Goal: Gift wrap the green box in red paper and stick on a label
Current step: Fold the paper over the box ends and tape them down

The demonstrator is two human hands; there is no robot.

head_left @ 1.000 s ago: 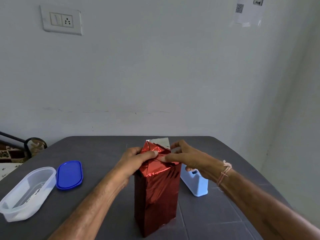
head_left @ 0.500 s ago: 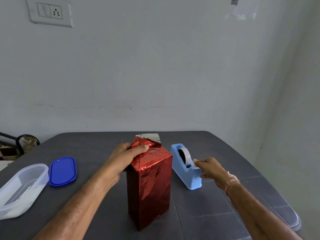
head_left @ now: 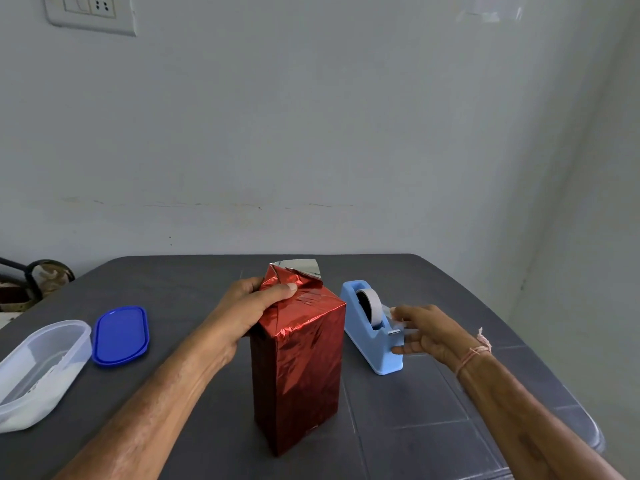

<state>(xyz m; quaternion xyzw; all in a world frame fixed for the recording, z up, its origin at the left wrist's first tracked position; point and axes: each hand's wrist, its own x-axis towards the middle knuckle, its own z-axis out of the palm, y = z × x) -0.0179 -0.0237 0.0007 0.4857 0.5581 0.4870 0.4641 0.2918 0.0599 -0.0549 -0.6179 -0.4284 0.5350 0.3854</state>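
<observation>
Currently, in the head view, the box (head_left: 298, 368) stands upright near the middle of the table (head_left: 433, 410), its visible faces covered in red paper. The left hand (head_left: 249, 306) grips the top, thumb across the folded paper, probably to pin the folds flat until tape secures them. One silver-backed flap (head_left: 301, 266) stands unfolded at the far edge. The right hand (head_left: 426, 334) sits at the cutter end of the tape dispenser (head_left: 370, 337), just right of the box, thumb above and fingers below. Blur hides whether it pinches tape. A clear container (head_left: 38, 368) and blue lid (head_left: 120, 336) lie well left. No label is visible.
</observation>
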